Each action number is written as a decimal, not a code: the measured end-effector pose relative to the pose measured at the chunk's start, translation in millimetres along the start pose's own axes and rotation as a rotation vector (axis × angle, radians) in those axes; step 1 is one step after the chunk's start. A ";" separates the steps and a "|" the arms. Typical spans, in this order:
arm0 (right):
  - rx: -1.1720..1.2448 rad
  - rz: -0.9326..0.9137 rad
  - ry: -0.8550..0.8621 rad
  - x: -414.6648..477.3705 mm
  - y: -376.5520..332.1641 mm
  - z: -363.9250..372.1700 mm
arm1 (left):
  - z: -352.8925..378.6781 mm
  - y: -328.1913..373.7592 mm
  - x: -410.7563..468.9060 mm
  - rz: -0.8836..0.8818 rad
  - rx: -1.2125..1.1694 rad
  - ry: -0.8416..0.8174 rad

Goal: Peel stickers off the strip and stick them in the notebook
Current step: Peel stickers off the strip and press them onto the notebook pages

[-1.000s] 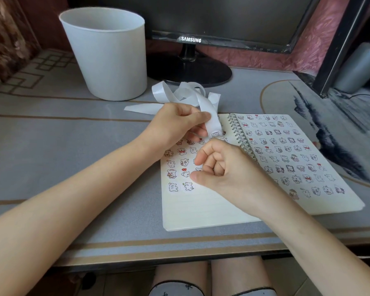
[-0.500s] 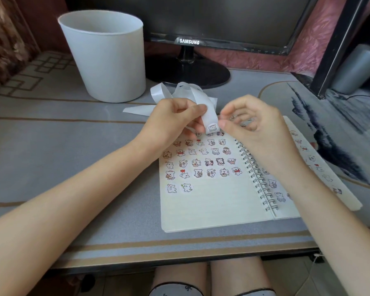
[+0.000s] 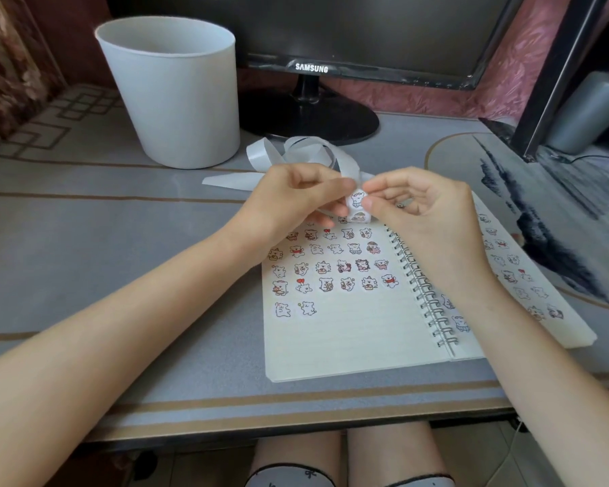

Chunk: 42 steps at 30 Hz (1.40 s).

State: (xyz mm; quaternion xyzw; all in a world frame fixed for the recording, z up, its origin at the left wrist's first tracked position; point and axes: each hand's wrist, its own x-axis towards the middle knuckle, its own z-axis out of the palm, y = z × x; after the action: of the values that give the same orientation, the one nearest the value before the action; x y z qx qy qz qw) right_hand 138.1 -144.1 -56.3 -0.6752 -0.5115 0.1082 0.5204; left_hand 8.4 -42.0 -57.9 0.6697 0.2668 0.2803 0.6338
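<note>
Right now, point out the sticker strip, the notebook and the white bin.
sticker strip (image 3: 347, 165): head view, on the curled band of backing.
notebook (image 3: 348, 339): head view, on the bare lower left page.
white bin (image 3: 176, 100): head view, on the front wall.

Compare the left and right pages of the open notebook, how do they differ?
The left page has stickers only on its upper part, its lower part bare; the right page carries them down near its bottom edge. The right forearm lies across the right page; the left page's lower half shows whole. Both hold rows of small cartoon stickers.
</note>
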 end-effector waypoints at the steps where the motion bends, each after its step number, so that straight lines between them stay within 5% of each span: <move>1: -0.013 -0.006 -0.001 0.0 0.6 -0.1 | 0.2 -0.3 -0.4 0.003 -0.001 -0.002; 15: -0.204 -0.056 -0.015 -2.0 0.1 -0.7 | 0.5 -1.7 -1.8 0.012 0.024 -0.012; 24: -0.390 -0.276 0.010 -8.2 -6.4 -2.4 | -0.9 -2.5 -0.2 -0.056 0.010 0.025; 29: 0.008 0.050 -0.203 -19.2 -28.3 -6.1 | -1.7 -3.7 0.5 -0.083 0.016 0.033; 33: 0.088 0.290 -0.418 -33.4 -32.6 -5.2 | -0.9 -2.6 -1.2 -0.079 0.040 0.029; 42: 0.045 0.370 -0.454 -45.9 -25.8 2.8 | -1.3 -2.8 -0.8 -0.089 0.051 0.029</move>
State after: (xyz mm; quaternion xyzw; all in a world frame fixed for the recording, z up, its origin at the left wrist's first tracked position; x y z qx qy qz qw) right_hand 100.5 -180.9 -54.3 -0.7037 -0.4805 0.3610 0.3791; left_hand 6.9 -41.6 -60.7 0.6692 0.3125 0.2545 0.6243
